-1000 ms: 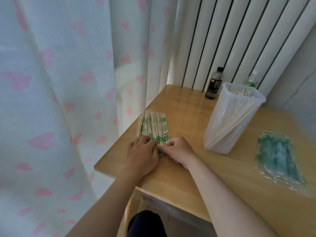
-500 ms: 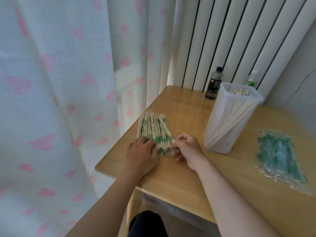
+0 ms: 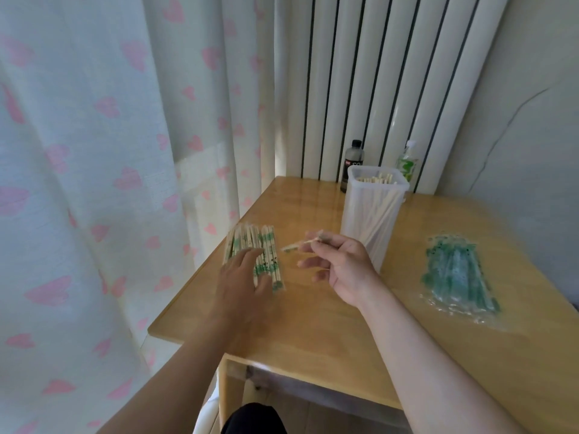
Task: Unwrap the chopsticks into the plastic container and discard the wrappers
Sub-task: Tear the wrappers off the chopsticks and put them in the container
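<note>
The right hand (image 3: 341,267) has just lifted 1 slim wrapped chopstick pair (image 3: 297,245) from the green-printed pile (image 3: 250,242) left of the tall clear plastic container (image 3: 372,214), pinching it. The left hand (image 3: 244,283) lies straight-fingered on that pile; unwrapping looks next.

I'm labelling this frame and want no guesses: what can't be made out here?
Head view only.
Thin pale chopstick pair pinched by the right hand: motion-blurred, wrapper on or off unclear.
Pile of green-printed wrapped chopsticks: partly hidden under the left hand.
Black-capped dark bottle: lower half hidden behind the translucent plastic container.
</note>
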